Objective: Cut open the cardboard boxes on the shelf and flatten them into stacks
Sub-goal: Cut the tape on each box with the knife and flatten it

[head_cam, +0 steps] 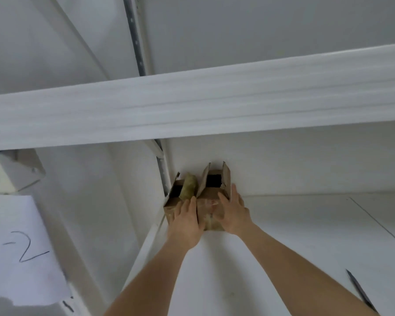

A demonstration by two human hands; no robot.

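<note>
Two small brown cardboard boxes stand side by side at the back left corner of a white shelf. Both have their top flaps raised. The left box has a yellowish-green bundle sticking out of it. The right box shows a dark opening and clear tape on its front. My left hand lies flat on the front of the boxes where they meet. My right hand spreads its fingers over the right box's front and right side. A thin dark blade-like tool lies on the shelf at lower right.
A white shelf board runs across just above the boxes. A perforated metal upright stands in the corner to their left. A paper sheet with handwriting hangs at far left.
</note>
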